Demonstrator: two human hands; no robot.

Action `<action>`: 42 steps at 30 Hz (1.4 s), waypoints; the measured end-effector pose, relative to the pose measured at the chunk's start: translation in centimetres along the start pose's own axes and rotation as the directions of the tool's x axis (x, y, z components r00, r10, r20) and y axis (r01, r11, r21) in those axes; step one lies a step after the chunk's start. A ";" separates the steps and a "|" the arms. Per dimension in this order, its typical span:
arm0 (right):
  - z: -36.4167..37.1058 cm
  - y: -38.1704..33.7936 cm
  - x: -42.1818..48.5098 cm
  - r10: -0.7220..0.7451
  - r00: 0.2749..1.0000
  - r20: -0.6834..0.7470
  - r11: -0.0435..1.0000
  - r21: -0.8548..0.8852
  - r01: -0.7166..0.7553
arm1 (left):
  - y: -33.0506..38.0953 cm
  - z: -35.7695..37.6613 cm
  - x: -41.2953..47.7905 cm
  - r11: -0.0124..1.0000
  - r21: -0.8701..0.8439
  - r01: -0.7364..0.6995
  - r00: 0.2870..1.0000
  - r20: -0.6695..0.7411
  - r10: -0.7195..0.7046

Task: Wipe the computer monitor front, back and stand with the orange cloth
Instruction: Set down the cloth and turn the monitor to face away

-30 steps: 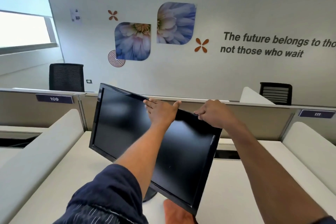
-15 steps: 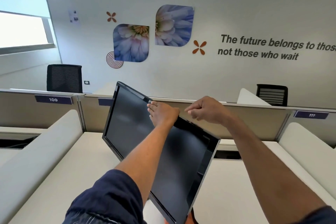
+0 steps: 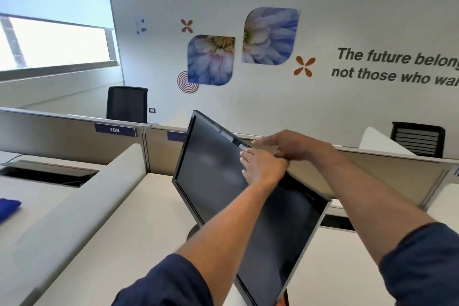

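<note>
The black monitor (image 3: 216,171) stands on the white desk (image 3: 139,218), turned at an angle with its dark screen facing left and its right edge nearest me. My left hand (image 3: 263,166) grips the middle of the top bezel, fingertips showing on the screen side. Just above and behind it, my right hand (image 3: 290,145) hovers at the top edge with its fingers stretched out leftward, holding nothing. A sliver of the orange cloth (image 3: 282,302) peeks out on the desk below the monitor's lower corner. Only a dark bit of the stand base (image 3: 192,232) shows.
A grey partition (image 3: 62,131) labelled 109 runs behind the desk, and padded dividers (image 3: 82,201) flank it. A blue object (image 3: 7,208) lies on the left neighbouring desk near an open cable hatch (image 3: 49,175). Black chairs (image 3: 126,103) stand beyond the partition.
The monitor has swivelled so the screen faces further left. My right hand has let go of the top edge and straightened its fingers; my left hand stays on the bezel.
</note>
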State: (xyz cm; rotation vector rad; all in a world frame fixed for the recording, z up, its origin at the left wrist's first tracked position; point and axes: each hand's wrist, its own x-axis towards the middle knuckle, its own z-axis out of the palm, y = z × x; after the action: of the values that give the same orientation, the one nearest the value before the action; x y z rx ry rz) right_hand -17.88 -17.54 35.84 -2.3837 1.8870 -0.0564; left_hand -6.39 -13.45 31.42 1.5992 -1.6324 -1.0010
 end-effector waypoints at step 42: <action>1.8 -9.2 3.6 -0.311 0.933 -0.181 0.944 0.056 0.325 | -7.6 -17.9 0.5 0.927 0.175 -0.332 0.781 0.601 0.167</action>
State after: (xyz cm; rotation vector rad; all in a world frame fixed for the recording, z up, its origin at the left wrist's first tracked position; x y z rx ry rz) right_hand -7.92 -18.88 34.88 -2.6740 1.4997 -0.3685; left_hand 12.79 -15.21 33.93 1.2379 -2.4233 -1.2337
